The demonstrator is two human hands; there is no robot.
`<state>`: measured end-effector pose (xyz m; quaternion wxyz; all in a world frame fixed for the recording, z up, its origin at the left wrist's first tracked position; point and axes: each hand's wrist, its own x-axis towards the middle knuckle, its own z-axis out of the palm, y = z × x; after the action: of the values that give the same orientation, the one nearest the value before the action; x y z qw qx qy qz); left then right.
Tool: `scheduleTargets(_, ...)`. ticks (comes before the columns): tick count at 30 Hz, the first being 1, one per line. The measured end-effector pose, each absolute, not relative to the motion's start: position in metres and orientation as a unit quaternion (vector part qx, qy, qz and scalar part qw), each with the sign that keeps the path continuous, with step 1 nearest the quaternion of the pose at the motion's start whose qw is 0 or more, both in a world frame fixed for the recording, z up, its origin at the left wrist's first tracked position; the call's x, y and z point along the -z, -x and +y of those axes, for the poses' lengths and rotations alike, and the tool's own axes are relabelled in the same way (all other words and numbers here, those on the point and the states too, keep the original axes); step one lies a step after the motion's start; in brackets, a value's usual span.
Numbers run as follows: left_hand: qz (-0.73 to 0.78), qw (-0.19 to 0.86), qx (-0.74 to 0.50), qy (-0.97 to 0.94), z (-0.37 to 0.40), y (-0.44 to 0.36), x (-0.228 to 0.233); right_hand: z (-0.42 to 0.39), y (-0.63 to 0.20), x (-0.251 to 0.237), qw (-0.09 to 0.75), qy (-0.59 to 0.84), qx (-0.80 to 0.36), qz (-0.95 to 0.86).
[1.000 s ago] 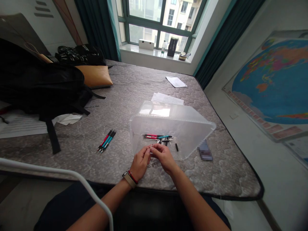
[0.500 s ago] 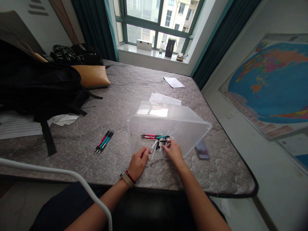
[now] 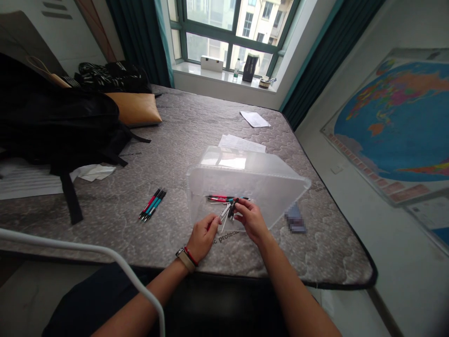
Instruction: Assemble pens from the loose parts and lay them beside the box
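A clear plastic bin point(image 3: 280, 180) lies on its side, its opening towards me. Inside it is a loose pile of white and black pen parts point(image 3: 226, 213), with several red and teal pens point(image 3: 220, 198) behind them. My left hand point(image 3: 202, 236) is closed at the pile's left edge, thumb and finger pinching a thin pen part whose end is mostly hidden. My right hand point(image 3: 251, 220) reaches into the bin from the right, its fingertips closed on a small black pen part point(image 3: 236, 201). More pens point(image 3: 153, 204), red and teal, lie side by side left of the bin.
The mattress point(image 3: 168, 154) bears papers point(image 3: 242, 143) behind the bin and a blurred item point(image 3: 295, 219) at its right. A black backpack point(image 3: 70, 121) with hanging straps and a tan pouch point(image 3: 138, 108) lie at the left. A white tube point(image 3: 87, 248) arches across the lower left.
My right hand has moved slightly left and up over the pile, and its fingertips have taken hold of a small black part. My left hand has stayed in place.
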<state>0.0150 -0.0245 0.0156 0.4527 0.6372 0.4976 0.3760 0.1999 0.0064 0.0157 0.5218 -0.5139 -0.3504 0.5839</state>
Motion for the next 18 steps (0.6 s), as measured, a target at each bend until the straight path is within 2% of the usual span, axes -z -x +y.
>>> scheduleTargets(3,0.497,0.459,-0.368,-0.638,-0.025,-0.016,-0.016,0.0,-0.184,-0.022,0.556,0.468,-0.599,-0.338)
scheduleTargets(11,0.493,0.454,-0.367,-0.646,-0.026,-0.016,-0.012,-0.002,-0.18,-0.018,0.588,0.462,-0.556,-0.365)
scheduleTargets(18,0.498,0.462,-0.369,-0.634,-0.026,-0.015,-0.013,-0.005,-0.179,-0.021,0.507,0.448,-0.604,-0.421)
